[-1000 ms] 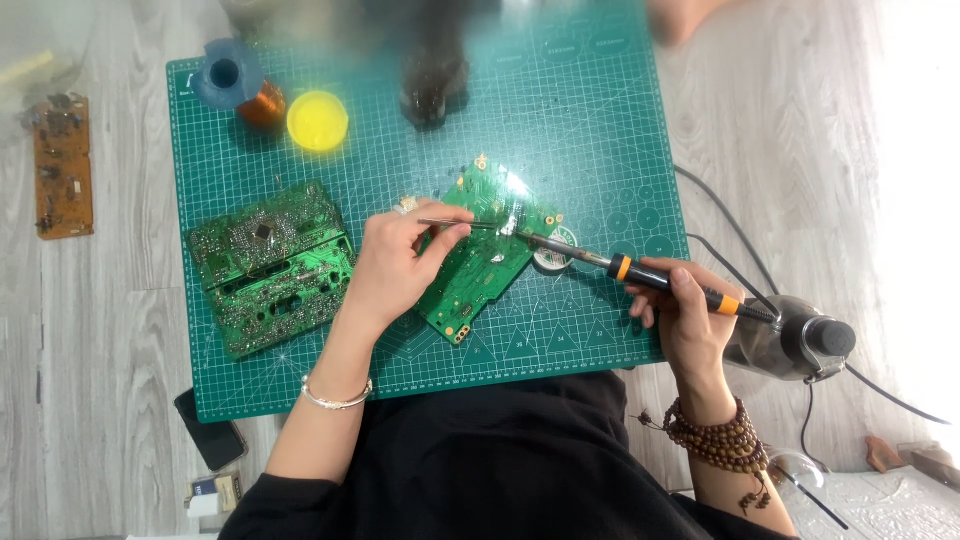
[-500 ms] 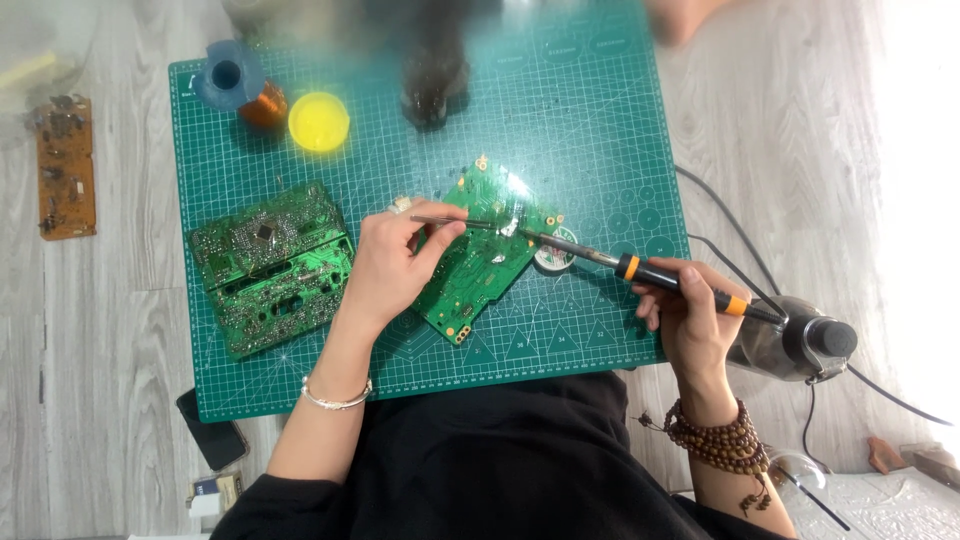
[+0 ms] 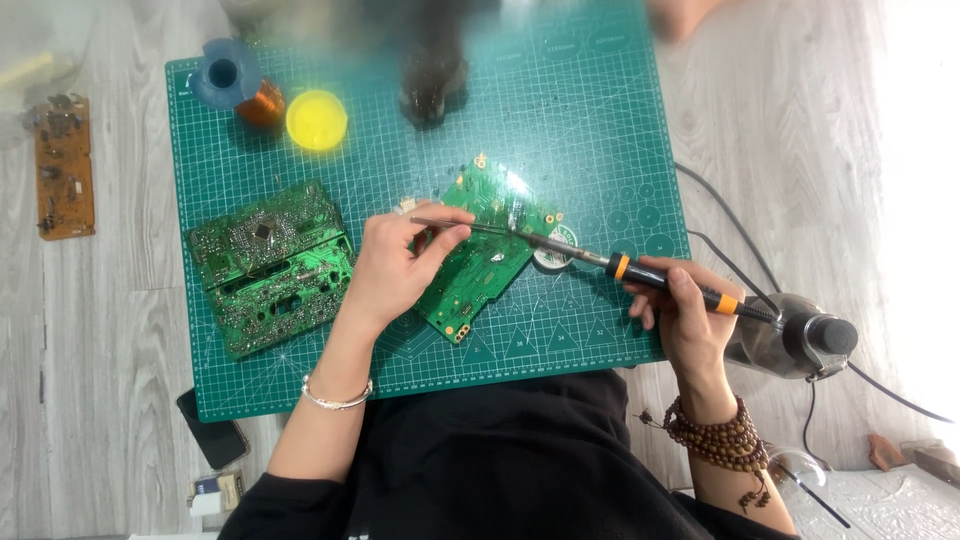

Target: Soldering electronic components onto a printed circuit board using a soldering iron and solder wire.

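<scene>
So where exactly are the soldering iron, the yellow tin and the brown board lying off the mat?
Soldering iron [image 3: 668,281]: head view, on its orange and black handle in the right hand.
Yellow tin [image 3: 316,120]: head view, on the middle of its round top.
Brown board [image 3: 63,167]: head view, on its middle, left of the mat.

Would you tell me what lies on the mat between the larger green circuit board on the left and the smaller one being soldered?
In the head view, the left hand lies between the larger board and the smaller board, holding tweezers.

floor [image 3: 110,300] | cutting mat [image 3: 600,130] | brown circuit board [image 3: 62,165] | phone [image 3: 213,436]
</scene>
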